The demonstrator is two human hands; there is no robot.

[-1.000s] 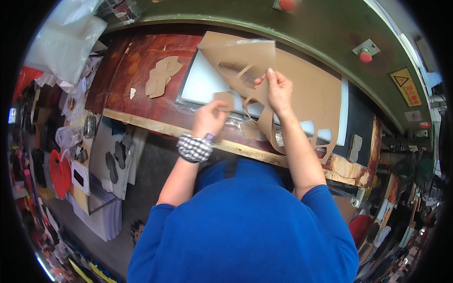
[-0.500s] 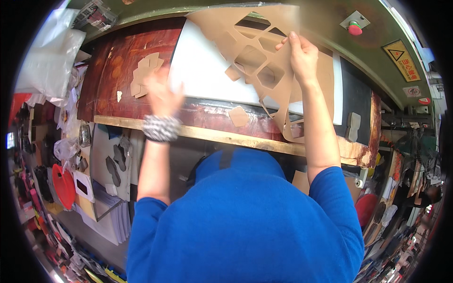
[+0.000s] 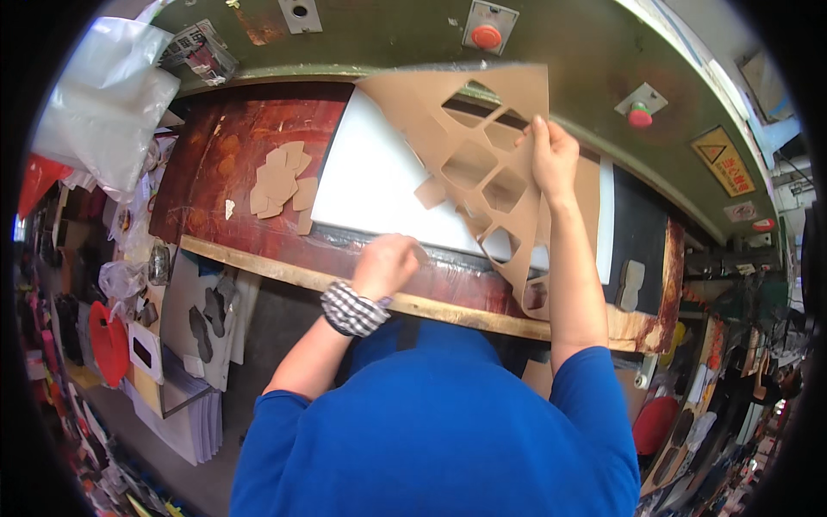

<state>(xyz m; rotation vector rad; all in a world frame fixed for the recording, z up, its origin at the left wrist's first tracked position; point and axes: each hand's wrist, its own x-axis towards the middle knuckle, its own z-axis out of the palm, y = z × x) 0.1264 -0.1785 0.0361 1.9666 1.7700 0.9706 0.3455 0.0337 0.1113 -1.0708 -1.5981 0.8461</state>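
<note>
My right hand [image 3: 554,162] pinches the edge of a tan sheet [image 3: 409,99] with several rounded four-sided holes in it. The sheet is raised and tilted over a white board [image 3: 357,185], its lower corner hanging near the bench's front edge. At that edge, my left hand [image 3: 386,267], with a checked band on its wrist, has its fingers closed on a small tan cut-out piece, mostly hidden by the fingers. Another cut-out piece [image 3: 429,193] shows on the white board beside the sheet. Farther left, a loose pile of tan cut-out pieces [image 3: 277,183] lies on the red-brown bench top.
Behind the bench [image 3: 202,146] runs a green machine beam [image 3: 370,39] with a red button [image 3: 487,36] and another red-and-green button [image 3: 639,115]. A grey sole-shaped piece [image 3: 631,286] lies at the right. Clear plastic bags [image 3: 103,95] hang at the far left.
My left hand has moved right from the pile to the front edge, where a loose piece lay. More pieces now show at the pile. My right hand still holds the sheet.
</note>
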